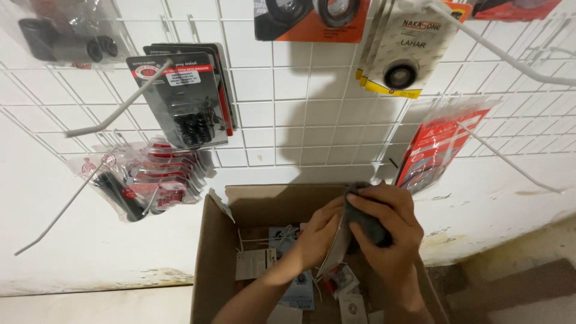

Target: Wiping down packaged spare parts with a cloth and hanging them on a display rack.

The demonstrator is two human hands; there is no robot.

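A white wall carries a white wire grid (288, 96) hung with packets: at your left, red-labelled bags (157, 177) and black blister cards (183, 99); at your right, a yellow-edged white card (401, 51) and red packets (437, 144). Below, an open cardboard box (211, 264) holds small packets and white tags. Above it, your left hand (318, 237) pinches a flat packet (337, 249), and your right hand (387, 231) grips its dark part (365, 221).

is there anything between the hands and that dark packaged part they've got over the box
Nothing visible. The right hand wraps directly around the dark packaged part, and the left hand pinches its card backing from the other side. Both hold it above the open cardboard box, apart from the loose packets inside.
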